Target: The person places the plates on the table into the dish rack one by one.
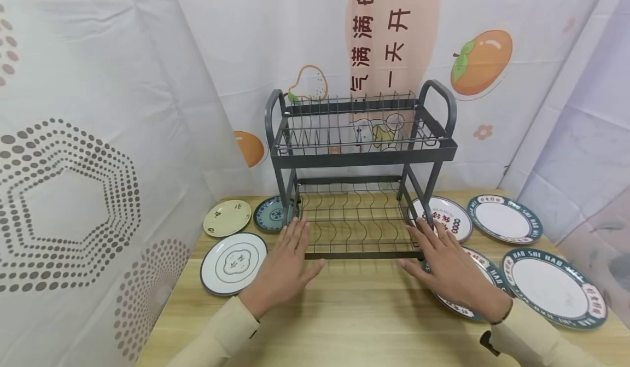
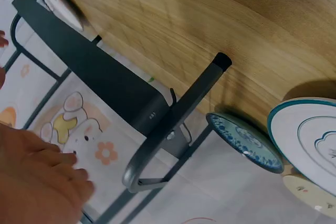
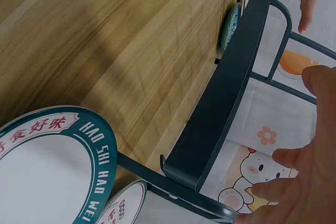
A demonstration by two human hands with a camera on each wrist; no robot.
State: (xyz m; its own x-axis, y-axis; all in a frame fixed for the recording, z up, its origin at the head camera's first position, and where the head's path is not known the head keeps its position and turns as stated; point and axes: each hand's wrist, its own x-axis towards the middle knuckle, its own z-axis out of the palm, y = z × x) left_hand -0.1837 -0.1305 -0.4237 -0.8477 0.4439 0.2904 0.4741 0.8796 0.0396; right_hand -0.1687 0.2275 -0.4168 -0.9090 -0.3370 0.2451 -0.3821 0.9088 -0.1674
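A dark grey two-tier dish rack (image 1: pixel 364 160) with wire slots stands on the wooden table. My left hand (image 1: pixel 283 271) reaches to its lower left front corner, fingers straight and nothing held. At the lower right front corner is my right hand (image 1: pixel 450 268), fingers spread and empty. It covers part of a green-rimmed plate (image 1: pixel 487 271). Both wrist views show the rack's flat lower front bar (image 2: pixel 100 72), with the left fingers (image 2: pixel 58 166) and the right fingers (image 3: pixel 278 187) apart from it. Both tiers hold no plates.
Left of the rack lie a cream plate (image 1: pixel 227 218), a blue-patterned plate (image 1: pixel 269 215) and a white blue-rimmed plate (image 1: pixel 233 263). On the right are a red-lettered plate (image 1: pixel 455 219) and two more green-rimmed plates (image 1: pixel 504 220). A printed curtain (image 1: pixel 221 39) hangs close behind.
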